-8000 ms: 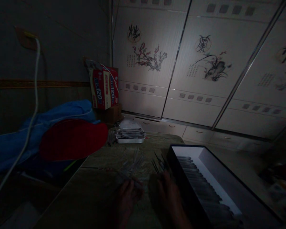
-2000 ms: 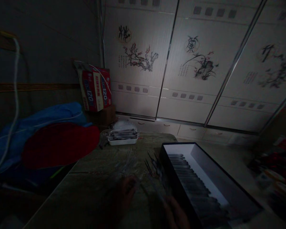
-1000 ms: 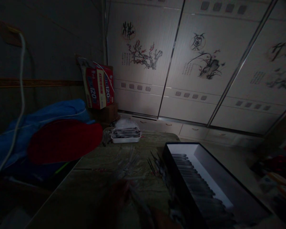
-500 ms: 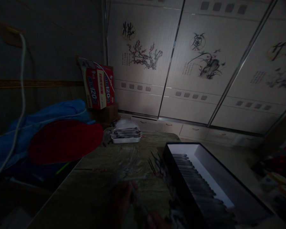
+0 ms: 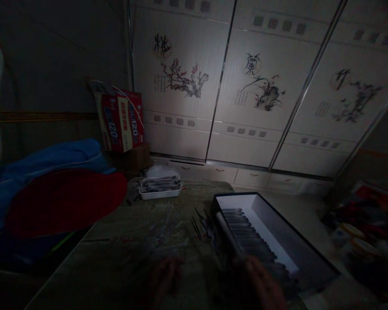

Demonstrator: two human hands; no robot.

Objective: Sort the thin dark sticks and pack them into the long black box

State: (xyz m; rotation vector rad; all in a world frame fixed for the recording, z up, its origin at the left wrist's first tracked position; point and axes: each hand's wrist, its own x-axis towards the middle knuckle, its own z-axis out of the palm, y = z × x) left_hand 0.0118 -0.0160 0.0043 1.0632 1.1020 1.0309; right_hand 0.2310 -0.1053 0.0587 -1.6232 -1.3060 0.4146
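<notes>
The light is dim and both hands are blurred. My right hand (image 5: 263, 280), at the near left side of the box, is closed on a slim pale pen (image 5: 228, 232) that slants up and away over the box's edge. Inside the dark-rimmed box (image 5: 299, 232) lies a long row of dark pens (image 5: 250, 232). My left hand (image 5: 168, 273) is low over the table with its fingers curled; whatever it may hold is hidden. Just beyond it lie clear thin tubes (image 5: 163, 228). Thin dark sticks (image 5: 196, 228) rest between these and the box.
A white tray (image 5: 160, 194) full of slender pieces stands at the far end of the table (image 5: 116, 258). Blue cloth (image 5: 61, 155) and a red rounded item (image 5: 67, 202) lie to the left. Red cartons (image 5: 123, 120) stand behind, before sliding cabinet doors (image 5: 177, 137).
My right hand has moved right, from beside my left hand to the box, carrying the pen. My left hand stays near its place. The view has turned slightly right.
</notes>
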